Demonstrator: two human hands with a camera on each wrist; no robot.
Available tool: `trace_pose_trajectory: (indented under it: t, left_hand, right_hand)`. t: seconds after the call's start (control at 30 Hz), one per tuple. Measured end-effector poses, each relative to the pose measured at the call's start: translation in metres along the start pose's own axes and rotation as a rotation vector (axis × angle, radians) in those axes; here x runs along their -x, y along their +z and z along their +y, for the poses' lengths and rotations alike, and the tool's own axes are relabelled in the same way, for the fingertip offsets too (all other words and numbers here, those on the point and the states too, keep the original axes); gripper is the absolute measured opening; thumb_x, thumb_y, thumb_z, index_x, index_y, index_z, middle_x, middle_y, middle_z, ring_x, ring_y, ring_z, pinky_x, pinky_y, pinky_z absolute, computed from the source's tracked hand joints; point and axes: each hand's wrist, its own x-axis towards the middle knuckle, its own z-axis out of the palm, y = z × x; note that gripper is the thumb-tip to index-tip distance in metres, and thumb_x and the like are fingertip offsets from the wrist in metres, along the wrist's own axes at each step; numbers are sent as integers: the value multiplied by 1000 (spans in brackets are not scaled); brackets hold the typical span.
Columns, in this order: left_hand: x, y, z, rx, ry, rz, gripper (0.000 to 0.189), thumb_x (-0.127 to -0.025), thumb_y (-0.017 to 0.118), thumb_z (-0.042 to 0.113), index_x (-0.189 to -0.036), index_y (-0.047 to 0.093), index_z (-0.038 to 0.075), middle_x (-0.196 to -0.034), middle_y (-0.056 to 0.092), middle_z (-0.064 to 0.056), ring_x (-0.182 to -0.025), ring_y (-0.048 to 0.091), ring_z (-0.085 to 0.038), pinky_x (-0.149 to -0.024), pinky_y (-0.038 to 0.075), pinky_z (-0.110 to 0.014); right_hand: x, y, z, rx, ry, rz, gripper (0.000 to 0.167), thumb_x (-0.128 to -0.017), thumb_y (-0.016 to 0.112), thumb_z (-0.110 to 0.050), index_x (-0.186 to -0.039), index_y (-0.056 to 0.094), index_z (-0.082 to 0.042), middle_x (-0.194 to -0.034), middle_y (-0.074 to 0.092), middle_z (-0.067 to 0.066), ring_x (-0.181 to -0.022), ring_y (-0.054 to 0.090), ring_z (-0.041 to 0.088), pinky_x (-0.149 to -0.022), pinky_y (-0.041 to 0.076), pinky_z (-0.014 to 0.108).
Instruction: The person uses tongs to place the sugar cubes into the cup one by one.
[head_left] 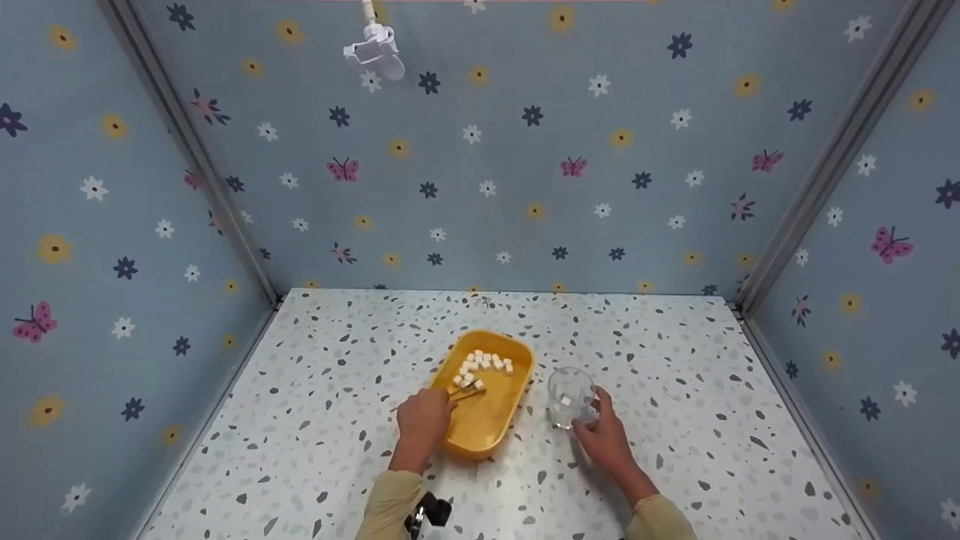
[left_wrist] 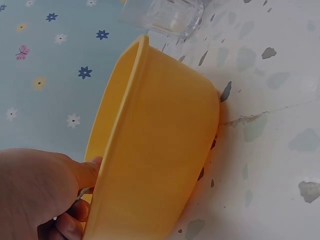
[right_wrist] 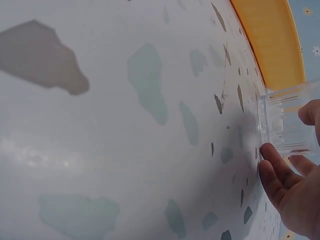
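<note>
My left hand [head_left: 424,417] grips slim metal tongs [head_left: 471,393] over the near left rim of a yellow tub [head_left: 480,431]. Their two tips are apart, close to small white cubes [head_left: 480,361] that look like sugar cubes. Several of these lie toward the tub's far end. In the left wrist view the tub's wall [left_wrist: 155,135] hides most of the tongs. To the right of the tub, my right hand [head_left: 606,439] holds a clear drinking glass [head_left: 571,381] between thumb and fingers. The glass stands upright on the table, with one white cube [head_left: 565,401] inside.
The speckled white table [head_left: 360,360] is enclosed by flowered blue panels [head_left: 480,172] at the back and both sides. Grey metal posts [head_left: 780,225] stand at the corners. A white bracket [head_left: 377,49] hangs high at the back left.
</note>
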Motion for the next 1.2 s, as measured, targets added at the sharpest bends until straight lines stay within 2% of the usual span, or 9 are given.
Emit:
trace_pose_trajectory:
  t: [0.17,0.3,0.5,0.8,0.93,1.13,1.2]
  left_hand:
    - [-2,2,0,7,0,17,22,-91,68,33,-95,75,13,-78,67,-4,-65,61,-22,-57,49,-41]
    - [-2,1,1,21,-9,19,22,-92,68,33,-94,75,12,-76,65,-4,-61,57,-21,-57,47,-41]
    - [-3,3,-1,30,-5,27,23,-93,66,34,-93,74,12,-72,61,-3,-58,51,-19,-55,45,-39]
    - [7,1,0,159,62,97,21,-92,67,33,-97,75,15,-75,65,1,-57,51,-14,-54,43,-36]
    - [15,-5,6,191,127,154,22,-92,66,36,-100,74,17,-80,68,1,-57,53,-14,-53,43,-35]
    - [25,-13,19,202,273,287,19,-92,66,37,-98,74,21,-85,71,1,-65,64,-21,-53,47,-39]
    - [27,-15,25,204,304,300,18,-92,66,37,-96,74,21,-84,71,3,-68,65,-19,-55,48,-37]
  right_hand:
    - [0,0,-1,10,17,-4,73,-90,65,-11,-150,23,-8,-138,47,25,-86,64,22,-80,49,42]
    - [-1,0,-2,29,39,-8,72,-91,64,-13,-150,23,-10,-139,46,24,-92,63,23,-82,48,44]
    - [-2,1,-3,39,34,-6,71,-91,65,-13,-149,23,-8,-137,47,26,-91,63,24,-82,49,44]
    - [0,2,-2,62,46,-4,70,-91,64,-13,-149,24,-9,-138,46,25,-89,62,22,-82,48,44]
    - [1,3,-2,62,49,7,71,-90,65,-12,-149,25,-8,-138,47,25,-88,62,22,-82,48,43]
    - [1,6,-4,73,53,12,73,-90,64,-13,-149,22,-6,-138,46,27,-97,62,26,-83,48,45]
    - [1,6,-4,69,64,17,73,-90,64,-14,-150,22,-7,-138,47,25,-99,61,26,-85,47,46]
